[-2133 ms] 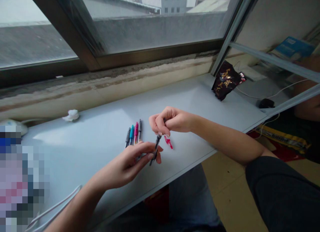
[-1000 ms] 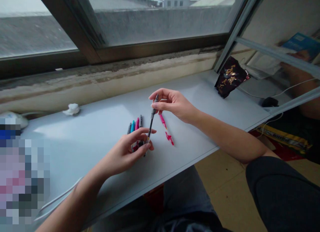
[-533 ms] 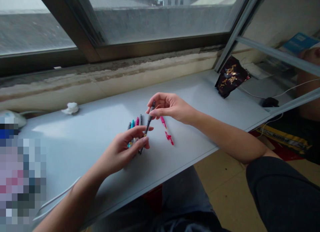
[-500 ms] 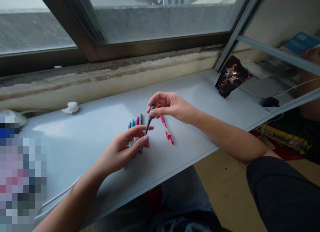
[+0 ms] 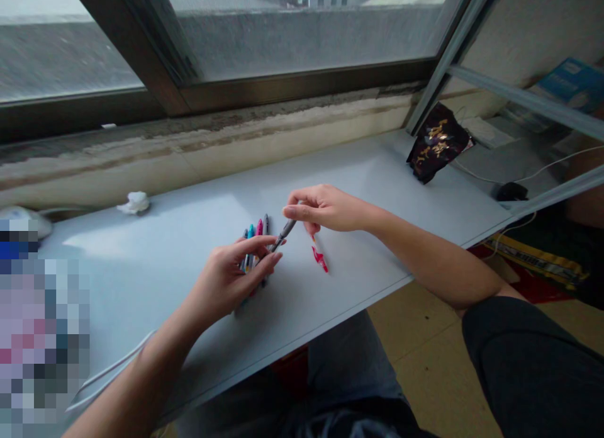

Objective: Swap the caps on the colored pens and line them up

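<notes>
Above the pale table (image 5: 368, 249), the left hand (image 5: 225, 275) and right hand (image 5: 325, 206) share a grey-black pen (image 5: 285, 232).

A row of pens (image 5: 259, 228) lies beneath and beyond the left fingers, partly hidden. Left thumb and fingers pinch the grey-black pen's lower part; right thumb and fingers close on its upper end. It leans flatter than half a second ago, its dark tip now covered, so the work seems centred there. A pink pen (image 5: 319, 259) lies just nearer the person than the right fingers.
</notes>
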A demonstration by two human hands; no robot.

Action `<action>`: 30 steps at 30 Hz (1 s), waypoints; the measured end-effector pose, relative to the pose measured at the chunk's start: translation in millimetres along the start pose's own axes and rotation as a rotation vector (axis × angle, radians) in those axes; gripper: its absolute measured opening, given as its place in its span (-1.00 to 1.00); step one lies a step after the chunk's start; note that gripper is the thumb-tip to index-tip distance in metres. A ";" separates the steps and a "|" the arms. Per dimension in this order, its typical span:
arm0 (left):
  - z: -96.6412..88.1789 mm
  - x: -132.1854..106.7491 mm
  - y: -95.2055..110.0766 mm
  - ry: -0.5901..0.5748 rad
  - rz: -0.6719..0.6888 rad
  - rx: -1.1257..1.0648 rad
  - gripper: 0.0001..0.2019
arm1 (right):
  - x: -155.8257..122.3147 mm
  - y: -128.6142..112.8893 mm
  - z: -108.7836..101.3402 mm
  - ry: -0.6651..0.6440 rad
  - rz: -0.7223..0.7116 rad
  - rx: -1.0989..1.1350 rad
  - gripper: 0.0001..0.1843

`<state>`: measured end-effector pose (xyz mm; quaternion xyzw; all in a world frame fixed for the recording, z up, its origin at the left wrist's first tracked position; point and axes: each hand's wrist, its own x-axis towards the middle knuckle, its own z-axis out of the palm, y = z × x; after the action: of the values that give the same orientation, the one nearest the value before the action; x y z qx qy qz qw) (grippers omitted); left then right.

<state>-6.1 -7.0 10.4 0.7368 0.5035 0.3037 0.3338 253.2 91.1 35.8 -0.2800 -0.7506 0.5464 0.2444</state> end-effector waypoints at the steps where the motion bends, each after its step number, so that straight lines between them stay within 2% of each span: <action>1: -0.9 0.3 0.2 0.025 0.008 0.018 -0.59 | -0.8 -0.6 -2.4 -0.028 -0.029 0.035 -0.59; 3: -2.8 1.0 1.0 0.056 0.036 0.044 -0.61 | -1.3 -0.4 -6.1 -0.076 -0.103 0.086 -0.53; 5: -4.0 1.5 1.6 0.055 0.058 0.056 -0.62 | -0.9 0.7 -8.1 -0.100 -0.118 0.036 -0.67; 8: -4.0 2.0 0.7 0.046 0.068 0.074 -0.62 | -0.1 1.4 -9.4 -0.078 -0.028 -0.067 -0.50; 9: -3.9 2.2 0.1 0.054 0.073 0.082 -0.62 | 0.2 1.1 -9.8 -0.076 -0.021 -0.053 -0.52; 10: -3.9 2.4 -0.6 0.066 0.079 0.090 -0.62 | 0.4 0.6 -10.2 -0.086 -0.035 -0.013 -0.55; 12: -4.0 2.8 -1.7 0.083 0.097 0.099 -0.63 | 0.7 -0.3 -11.3 -0.122 -0.091 0.081 -0.43; 15: -4.2 2.8 -1.7 0.076 0.099 0.096 -0.62 | 0.9 -0.3 -12.9 -0.111 -0.065 0.019 -0.54; 17: -4.1 2.2 -0.9 0.065 0.095 0.093 -0.60 | 0.9 0.0 -13.8 -0.058 -0.039 -0.064 -0.48; 19: -3.7 1.8 -0.3 0.078 0.105 0.098 -0.60 | 0.9 -0.3 -14.2 -0.043 -0.079 -0.053 -0.54; 22: -2.2 2.1 -0.9 0.097 0.139 0.121 -0.64 | 0.2 -2.5 -13.8 -0.091 -0.136 -0.067 -0.56; 26: -1.1 3.4 -4.7 0.092 0.159 0.148 -0.65 | -1.9 -5.1 -13.5 -0.058 -0.114 -0.293 -0.44; 30: -3.3 3.6 -7.9 0.139 0.199 0.195 -0.64 | -2.9 -6.3 -14.6 -0.107 -0.168 -0.278 -0.60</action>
<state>-11.8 -0.9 6.4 0.7891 0.4769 0.3354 0.1932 264.1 97.6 45.8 -0.2177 -0.8516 0.4290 0.2080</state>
